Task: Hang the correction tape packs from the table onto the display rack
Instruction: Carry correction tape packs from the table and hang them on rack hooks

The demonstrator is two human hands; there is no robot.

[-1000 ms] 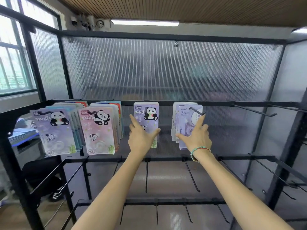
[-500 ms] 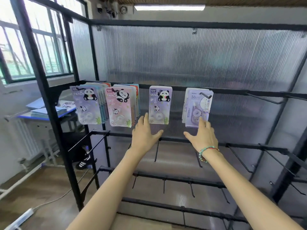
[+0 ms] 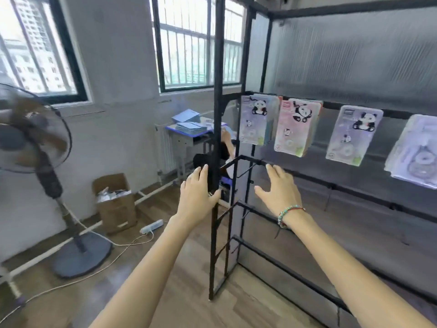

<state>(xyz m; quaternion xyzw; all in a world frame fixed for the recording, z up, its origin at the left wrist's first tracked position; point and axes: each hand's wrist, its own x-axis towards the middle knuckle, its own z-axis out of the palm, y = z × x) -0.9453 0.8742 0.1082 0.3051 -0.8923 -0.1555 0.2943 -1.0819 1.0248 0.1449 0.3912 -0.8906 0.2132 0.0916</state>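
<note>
The black display rack [image 3: 217,138] stands at the right with correction tape packs hanging on its top row: a purple panda stack [image 3: 254,123], a pink panda stack [image 3: 295,127], a single purple panda pack [image 3: 352,134] and a lilac stack [image 3: 416,152] at the frame's right edge. My left hand [image 3: 197,194] hovers with straight fingers in front of the rack's corner post, holding nothing. My right hand [image 3: 279,188], with a bead bracelet on its wrist, is spread out below the packs, also with nothing in it.
A standing fan [image 3: 30,138] spins at the left, its cable trailing over the wooden floor to a power strip [image 3: 151,227]. A cardboard box [image 3: 115,202] sits by the wall. A small desk with blue booklets [image 3: 189,126] stands under the window.
The view has swung left, so the rack now lies at the right. Both hands have dropped away from the hanging packs and are below them, holding nothing.
</note>
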